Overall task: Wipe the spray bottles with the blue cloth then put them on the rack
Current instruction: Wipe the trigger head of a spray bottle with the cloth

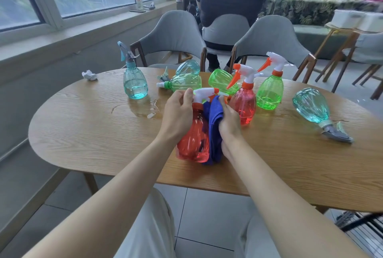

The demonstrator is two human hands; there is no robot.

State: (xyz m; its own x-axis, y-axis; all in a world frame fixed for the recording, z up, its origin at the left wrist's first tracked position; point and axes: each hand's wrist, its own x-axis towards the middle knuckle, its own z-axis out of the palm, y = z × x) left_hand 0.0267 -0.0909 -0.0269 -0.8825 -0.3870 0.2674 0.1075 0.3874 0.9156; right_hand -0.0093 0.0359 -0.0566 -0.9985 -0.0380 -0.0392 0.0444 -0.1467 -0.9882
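A dark wire frame, probably the rack (360, 224), sits low on the floor, nearer than the red bottle (192, 139) and to its right. It holds no bottle that I can see.

The red bottle stands at the near edge of the tabletop (93, 133). The left hand (178, 110) has its fingers curled round the bottle's white spray head, likely to steady it against the rubbing. The right hand (229, 121) has its fingers closed on the cloth (214, 125) and presses it to the bottle's right flank, so the wiping seems to be under way.

A puddle (149, 110) lies just left of the red bottle, which may be why the bottles need drying.

Just behind it to the right stand a second red bottle (243, 104) and a green bottle (269, 92), both upright. Two more green ones (222, 80) (184, 82) lie tipped over directly behind.

A teal bottle (312, 105) lies on its side well to the right, and another teal one (135, 83) stands behind and to the left. None of these shows a sign of wiping, so most of the job appears to remain.

Chairs (172, 36) stand beyond them all.
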